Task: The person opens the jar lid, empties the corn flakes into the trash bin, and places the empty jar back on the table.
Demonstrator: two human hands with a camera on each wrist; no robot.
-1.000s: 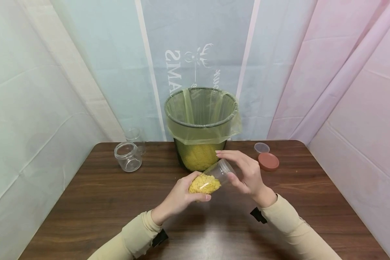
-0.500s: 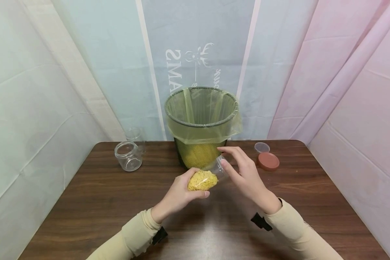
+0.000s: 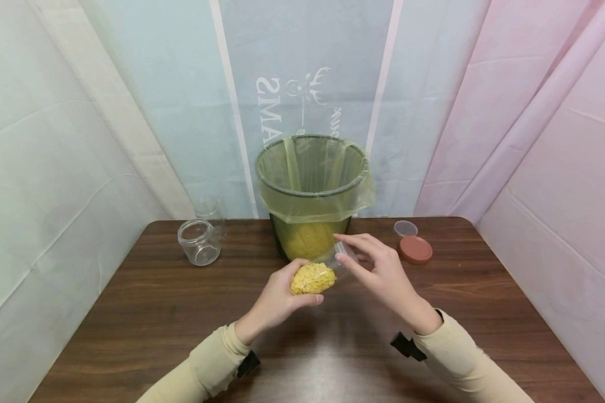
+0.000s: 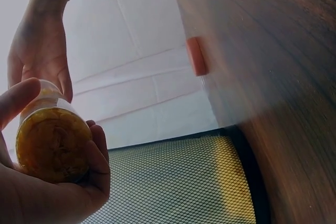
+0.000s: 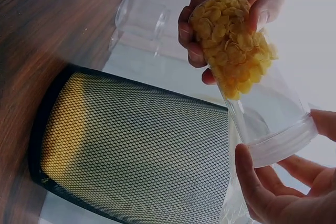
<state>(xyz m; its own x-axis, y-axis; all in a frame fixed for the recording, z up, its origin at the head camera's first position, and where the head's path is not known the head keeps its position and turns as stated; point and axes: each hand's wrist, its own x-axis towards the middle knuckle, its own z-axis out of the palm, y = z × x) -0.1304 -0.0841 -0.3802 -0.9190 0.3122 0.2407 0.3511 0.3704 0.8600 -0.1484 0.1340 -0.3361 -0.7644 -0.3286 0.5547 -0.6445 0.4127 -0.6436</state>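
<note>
My left hand (image 3: 277, 296) grips the lower end of a clear jar (image 5: 268, 98), its fingers and thumb wrapped round the side. Yellow corn flakes (image 3: 312, 279) fill the lower part of the jar, which is tilted with its top to the upper right. Seen from the left wrist, the round jar bottom (image 4: 55, 142) faces the camera. A translucent white lid (image 5: 283, 142) covers the mouth. Around that lid's edge, the thumb and fingers of my right hand (image 3: 383, 274) hold on from opposite sides. Both hands are raised over the table, in front of the bin.
A black mesh bin (image 3: 310, 235) with a yellowish liner stands at the back centre. Two clear containers, an open jar (image 3: 200, 246) and a taller one (image 3: 210, 210), are at left. To the right lie a reddish-brown lid (image 3: 415, 249) and a clear disc (image 3: 405, 228).
My right hand has shifted its hold round the lid, with the thumb moving up and left. The jar has moved slightly left in my left hand. Things on the table have not moved.
</note>
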